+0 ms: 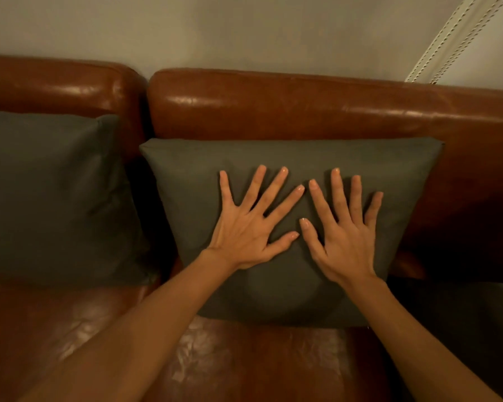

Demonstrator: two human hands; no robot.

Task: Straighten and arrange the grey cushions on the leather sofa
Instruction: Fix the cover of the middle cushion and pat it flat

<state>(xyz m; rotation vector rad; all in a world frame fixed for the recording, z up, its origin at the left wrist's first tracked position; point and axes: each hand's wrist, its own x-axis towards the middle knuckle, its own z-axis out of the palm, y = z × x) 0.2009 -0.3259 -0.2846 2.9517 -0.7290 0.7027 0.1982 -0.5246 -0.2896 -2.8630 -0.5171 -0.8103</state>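
A grey cushion (186,175) leans upright against the right backrest of the brown leather sofa (302,108). My left hand (250,224) and my right hand (343,230) lie flat side by side on the cushion's front, fingers spread and straight, pressing its middle. A second grey cushion (53,198) stands against the left backrest, apart from both hands. Part of another dark grey cushion (471,329) shows at the lower right, mostly in shadow.
The sofa seat (230,361) stretches below the cushions. A gap between the two backrest sections runs down at the middle left. A pale wall (244,30) rises behind, with a white beaded cord (453,39) hanging at the top right.
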